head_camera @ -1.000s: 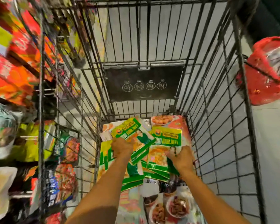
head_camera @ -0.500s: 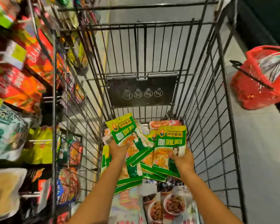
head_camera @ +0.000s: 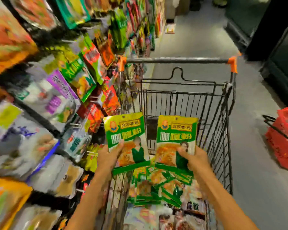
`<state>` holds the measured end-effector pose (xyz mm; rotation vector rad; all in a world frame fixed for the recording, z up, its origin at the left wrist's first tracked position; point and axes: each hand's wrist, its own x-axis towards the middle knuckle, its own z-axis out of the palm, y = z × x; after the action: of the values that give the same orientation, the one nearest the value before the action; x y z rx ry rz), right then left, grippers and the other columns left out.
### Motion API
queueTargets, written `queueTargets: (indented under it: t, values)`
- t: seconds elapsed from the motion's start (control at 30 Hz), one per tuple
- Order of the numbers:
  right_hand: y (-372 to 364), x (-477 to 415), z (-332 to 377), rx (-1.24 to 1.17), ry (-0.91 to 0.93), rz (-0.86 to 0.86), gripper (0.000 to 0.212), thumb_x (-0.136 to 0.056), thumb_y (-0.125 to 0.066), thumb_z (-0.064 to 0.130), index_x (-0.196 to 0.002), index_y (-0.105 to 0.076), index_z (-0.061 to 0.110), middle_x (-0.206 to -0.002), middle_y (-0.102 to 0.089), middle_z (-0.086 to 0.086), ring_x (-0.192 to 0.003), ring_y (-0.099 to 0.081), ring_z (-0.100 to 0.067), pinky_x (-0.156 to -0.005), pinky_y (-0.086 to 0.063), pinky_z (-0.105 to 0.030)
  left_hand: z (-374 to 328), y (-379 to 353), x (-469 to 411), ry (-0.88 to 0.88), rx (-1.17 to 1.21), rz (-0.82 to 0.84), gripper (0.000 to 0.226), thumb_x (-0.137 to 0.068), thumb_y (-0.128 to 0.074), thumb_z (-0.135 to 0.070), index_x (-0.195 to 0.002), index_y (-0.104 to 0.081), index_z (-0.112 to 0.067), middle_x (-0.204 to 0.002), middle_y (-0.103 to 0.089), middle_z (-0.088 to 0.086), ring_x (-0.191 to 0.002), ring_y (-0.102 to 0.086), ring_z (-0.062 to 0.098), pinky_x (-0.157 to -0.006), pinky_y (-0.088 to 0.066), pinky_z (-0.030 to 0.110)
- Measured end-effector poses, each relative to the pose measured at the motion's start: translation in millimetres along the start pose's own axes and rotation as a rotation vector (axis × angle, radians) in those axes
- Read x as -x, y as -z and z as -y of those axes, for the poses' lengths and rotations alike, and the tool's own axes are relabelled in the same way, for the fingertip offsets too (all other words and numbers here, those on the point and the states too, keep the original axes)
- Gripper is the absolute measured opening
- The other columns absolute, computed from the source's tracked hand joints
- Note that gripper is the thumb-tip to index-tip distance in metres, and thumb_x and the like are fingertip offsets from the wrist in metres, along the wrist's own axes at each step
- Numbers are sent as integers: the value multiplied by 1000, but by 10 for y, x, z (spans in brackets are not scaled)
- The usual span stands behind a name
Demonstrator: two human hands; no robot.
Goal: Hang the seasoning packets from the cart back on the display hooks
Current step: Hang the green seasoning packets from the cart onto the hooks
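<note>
Each of my hands holds one green-and-yellow seasoning packet upright above the cart (head_camera: pixel 223 123). My left hand (head_camera: pixel 109 156) grips the lower left edge of the left packet (head_camera: pixel 125 135). My right hand (head_camera: pixel 195 156) grips the lower right part of the right packet (head_camera: pixel 175 135). Both packets have a small hanging hole at the top. Several more green packets (head_camera: pixel 158 185) lie piled in the cart below my hands. The display of hanging packets (head_camera: pixel 83 70) fills the left side, blurred.
The cart's grey handle bar with orange ends (head_camera: pixel 178 60) crosses ahead of me. A red shopping basket (head_camera: pixel 284 138) stands on the floor at the right. Dark cabinets (head_camera: pixel 276 39) line the right of the grey aisle floor. Other food packs (head_camera: pixel 178 219) lie in the cart's near end.
Both hands have lifted their packets up out of the cart and turned them upright. My view has tilted up, so the shelf display and the aisle ahead now show.
</note>
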<state>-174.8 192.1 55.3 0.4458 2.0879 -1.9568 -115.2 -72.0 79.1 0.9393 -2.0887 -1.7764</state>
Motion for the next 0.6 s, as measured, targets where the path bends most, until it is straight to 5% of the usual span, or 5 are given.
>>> queueTargets:
  t: [0.1, 0.2, 0.33, 0.47, 0.6]
  values:
    - [-238, 315, 649, 2, 109, 164, 12, -77, -78, 24, -70, -70, 31, -68, -72, 13, -67, -68, -7, -68, -53, -34, -665, 551, 384, -128, 89, -118, 5, -85, -66, -28, -89, -68, -27, -86, -71, -3, -78, -67, 12, -69, -53, 24]
    - [-498, 742, 1230, -28, 222, 338, 9, -77, -76, 27, -72, -72, 33, -69, -73, 12, -65, -68, -4, -58, -52, -27, -1234, 1120, 904, -318, 83, -270, 4, -86, -65, -27, -88, -67, -30, -76, -72, -16, -66, -63, -9, -57, -47, 8]
    - [-848, 1472, 1905, -25, 360, 557, 13, -78, -74, 35, -78, -68, 24, -67, -71, 12, -57, -64, 3, -45, -45, -19, -1858, 1904, 1694, -470, 79, -495, 7, -86, -66, -26, -80, -66, -29, -68, -71, -4, -51, -55, -12, -48, -43, 7]
    - [-1224, 2361, 2488, -74, 525, 770, 9, -81, -72, 27, -76, -67, 23, -68, -69, 12, -56, -63, 5, -48, -47, -13, -2420, 2593, 2555, -619, 76, -667, 15, -87, -64, -16, -80, -66, -29, -64, -67, -28, -62, -61, -14, -58, -47, 5]
    - [-1561, 3233, 2888, -144, 664, 971, 9, -81, -71, 21, -76, -67, 17, -59, -67, 12, -55, -61, 6, -47, -42, -8, -2804, 3199, 3377, -691, 110, -858, 6, -85, -68, -22, -80, -69, -25, -81, -73, -13, -78, -69, 8, -74, -55, 27]
